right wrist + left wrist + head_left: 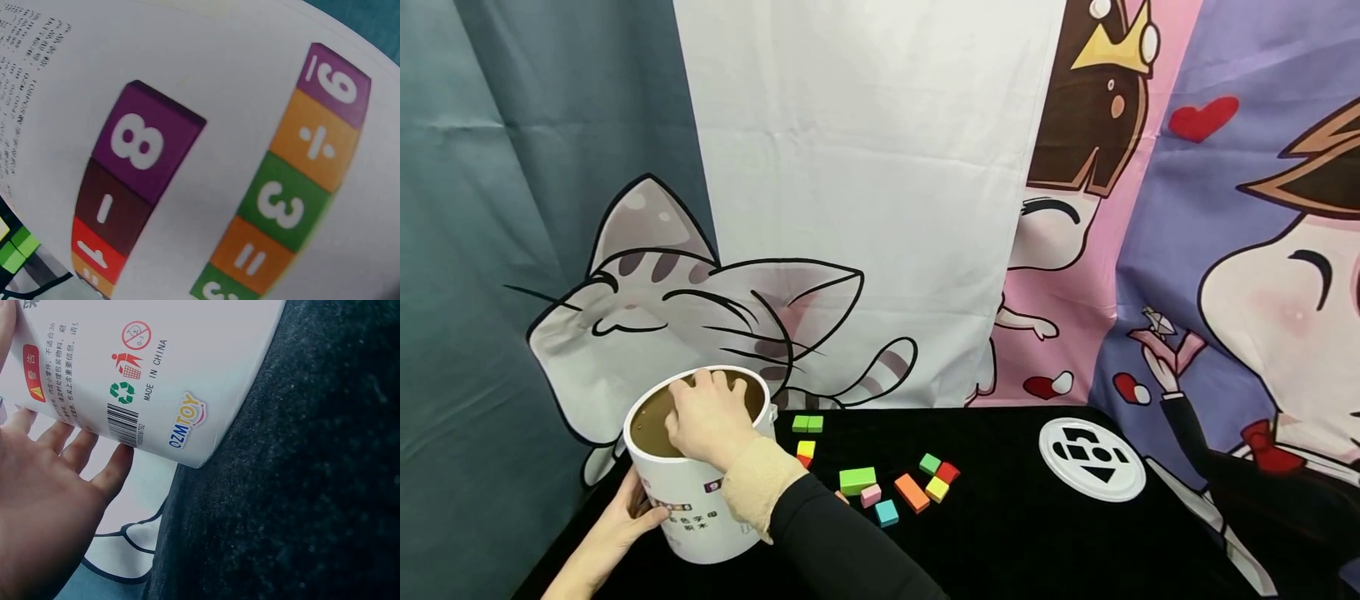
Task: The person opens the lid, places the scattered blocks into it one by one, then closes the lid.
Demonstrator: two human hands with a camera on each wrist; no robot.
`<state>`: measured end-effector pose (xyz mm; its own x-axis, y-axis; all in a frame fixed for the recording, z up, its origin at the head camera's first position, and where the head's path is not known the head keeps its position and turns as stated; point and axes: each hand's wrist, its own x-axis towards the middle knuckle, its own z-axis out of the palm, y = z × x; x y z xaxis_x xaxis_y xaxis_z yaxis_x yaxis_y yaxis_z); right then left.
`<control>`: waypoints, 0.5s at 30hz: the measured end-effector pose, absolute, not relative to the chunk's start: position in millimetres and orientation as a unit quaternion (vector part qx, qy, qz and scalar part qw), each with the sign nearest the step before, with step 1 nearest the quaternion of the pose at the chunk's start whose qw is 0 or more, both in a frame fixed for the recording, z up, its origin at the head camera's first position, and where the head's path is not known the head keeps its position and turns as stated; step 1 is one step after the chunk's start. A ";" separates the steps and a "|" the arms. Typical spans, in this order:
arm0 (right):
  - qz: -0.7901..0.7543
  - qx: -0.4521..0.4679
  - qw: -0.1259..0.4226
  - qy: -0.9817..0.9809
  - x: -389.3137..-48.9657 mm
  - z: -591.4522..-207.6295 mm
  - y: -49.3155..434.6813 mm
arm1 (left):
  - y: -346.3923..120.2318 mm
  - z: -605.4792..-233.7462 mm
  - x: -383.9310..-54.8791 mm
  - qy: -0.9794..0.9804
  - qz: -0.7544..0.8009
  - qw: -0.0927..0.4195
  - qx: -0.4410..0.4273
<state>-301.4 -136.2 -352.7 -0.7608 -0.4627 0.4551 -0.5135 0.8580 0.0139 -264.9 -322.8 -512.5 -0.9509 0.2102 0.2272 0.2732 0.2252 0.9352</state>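
Left grip [617,521] holds the side of a white tub [707,527], thumb toward the front; the tub stands on the black bench [1000,550]. Right grip [711,421] dips into its open top, fingertips hidden, so I cannot tell whether it holds anything. Small coloured blocks [857,481] lie right of the tub, a white disc [1092,461] farther right, printed cloth [872,167] behind.

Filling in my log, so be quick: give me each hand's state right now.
Left hand: holding the white OZMTOY bucket by its side.
Right hand: in the bucket's mouth, fingertips hidden; open, closed or holding something cannot be told.
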 end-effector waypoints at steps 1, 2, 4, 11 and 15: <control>0.061 0.264 0.236 -0.933 -301.5 -352.9 -135.3 | -322.7 -512.9 -265.2 -0.782 -0.603 0.026 -0.154; 0.069 0.268 0.245 -0.929 -301.8 -353.2 -134.3 | -322.4 -513.1 -265.6 -0.782 -0.603 0.026 -0.154; 0.102 0.280 0.272 -0.915 -303.3 -353.9 -130.6 | -321.3 -513.3 -266.4 -0.781 -0.604 0.026 -0.157; 0.307 0.328 0.373 -0.812 -313.7 -357.5 -86.0 | -317.1 -513.9 -266.6 -0.778 -0.605 0.042 -0.164; 0.359 0.314 0.374 -0.796 -314.9 -356.9 -36.3 | -321.2 -514.4 -265.0 -0.782 -0.601 0.039 -0.159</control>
<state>-314.9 -36.3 -356.9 -0.5240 -0.2318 0.8196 -0.7674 0.5459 -0.3362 -265.0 -321.2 -514.4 -0.9462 0.2029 0.2521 0.2959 0.2276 0.9277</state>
